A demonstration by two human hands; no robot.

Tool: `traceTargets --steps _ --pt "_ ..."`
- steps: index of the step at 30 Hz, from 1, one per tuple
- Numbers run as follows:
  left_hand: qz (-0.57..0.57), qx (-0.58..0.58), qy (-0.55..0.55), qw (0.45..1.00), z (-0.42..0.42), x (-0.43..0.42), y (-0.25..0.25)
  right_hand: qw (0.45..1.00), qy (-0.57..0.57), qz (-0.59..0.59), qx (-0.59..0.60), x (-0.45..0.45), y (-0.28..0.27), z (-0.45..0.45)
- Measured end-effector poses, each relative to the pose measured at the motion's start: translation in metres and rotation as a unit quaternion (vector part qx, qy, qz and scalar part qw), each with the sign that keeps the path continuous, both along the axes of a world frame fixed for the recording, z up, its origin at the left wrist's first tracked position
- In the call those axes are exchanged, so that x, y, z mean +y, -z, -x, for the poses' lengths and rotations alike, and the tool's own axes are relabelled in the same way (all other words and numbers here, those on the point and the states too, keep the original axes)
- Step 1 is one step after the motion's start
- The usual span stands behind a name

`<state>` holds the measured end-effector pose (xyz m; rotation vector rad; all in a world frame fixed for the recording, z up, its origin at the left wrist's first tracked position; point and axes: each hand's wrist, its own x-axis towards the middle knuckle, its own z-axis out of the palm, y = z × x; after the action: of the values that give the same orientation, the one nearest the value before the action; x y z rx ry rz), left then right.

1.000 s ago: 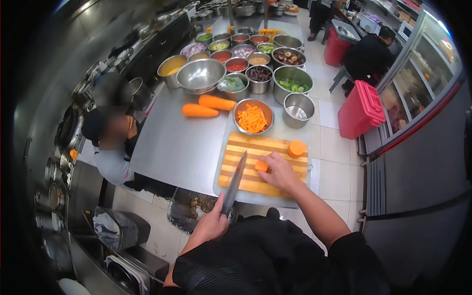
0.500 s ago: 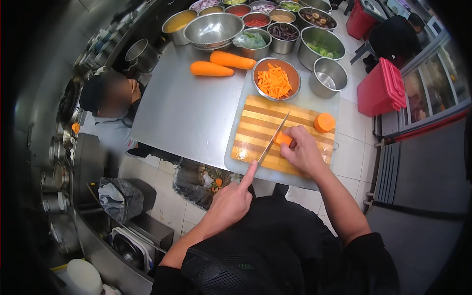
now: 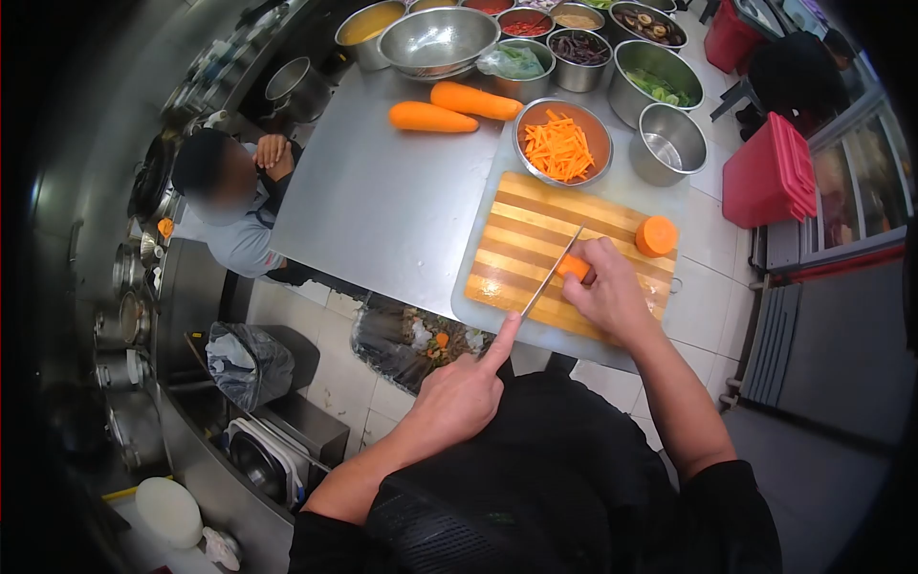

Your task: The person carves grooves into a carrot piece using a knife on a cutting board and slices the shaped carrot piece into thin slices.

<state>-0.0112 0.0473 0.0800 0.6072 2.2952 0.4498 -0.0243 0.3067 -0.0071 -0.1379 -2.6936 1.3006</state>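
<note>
My left hand (image 3: 464, 390) is closed around a knife (image 3: 553, 274), with its index finger stretched along the spine. The handle is hidden in the palm. The blade lies slantwise over a striped wooden cutting board (image 3: 502, 251), against the left side of a carrot piece (image 3: 575, 267). My right hand (image 3: 615, 294) pinches that piece on the board, fingertips curled over it. Another carrot chunk (image 3: 657, 236) stands on the board's right side. Just beyond the board, carrot strips (image 3: 557, 148) fill a metal bowl (image 3: 602, 145). Two whole carrots (image 3: 433, 118) lie on the steel table.
An empty-looking metal pot (image 3: 667, 143) stands right of the bowl. Several containers of ingredients and a colander (image 3: 438, 43) line the table's far end. A person (image 3: 234, 225) is at the left edge. A waste bin (image 3: 382, 344) sits below the near edge; a red bin (image 3: 768, 172) stands right.
The view has shifted, so the table sits further right and slightly higher. My hands keep nearly the same hold on knife and carrot piece. The person at left has moved their hands.
</note>
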Motion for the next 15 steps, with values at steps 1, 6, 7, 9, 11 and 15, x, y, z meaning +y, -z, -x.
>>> traceTargets --steps 1,6,7,9,11,15 --pt "0.006 -0.011 -0.001 1.0 0.002 0.003 -0.004 1.0 0.0 0.005 -0.004 0.0 0.0 0.0" --pt "-0.002 -0.014 0.001 1.0 0.007 0.014 0.001 1.0 -0.019 -0.017 -0.006 0.005 0.0 0.001" --pt "-0.001 -0.012 0.003 1.0 0.009 0.017 0.005 1.0 -0.021 -0.019 -0.004 0.005 -0.001 0.001" --pt "-0.008 -0.009 0.003 1.0 0.013 0.026 0.015 1.0 -0.02 -0.014 -0.012 0.004 -0.002 0.001" --pt "-0.027 -0.004 0.003 1.0 0.021 0.036 0.027 1.0 -0.019 -0.015 -0.013 0.003 -0.003 0.002" --pt "-0.018 -0.019 -0.024 0.999 0.031 0.04 0.035 1.0 -0.008 -0.026 -0.011 0.003 -0.006 0.001"
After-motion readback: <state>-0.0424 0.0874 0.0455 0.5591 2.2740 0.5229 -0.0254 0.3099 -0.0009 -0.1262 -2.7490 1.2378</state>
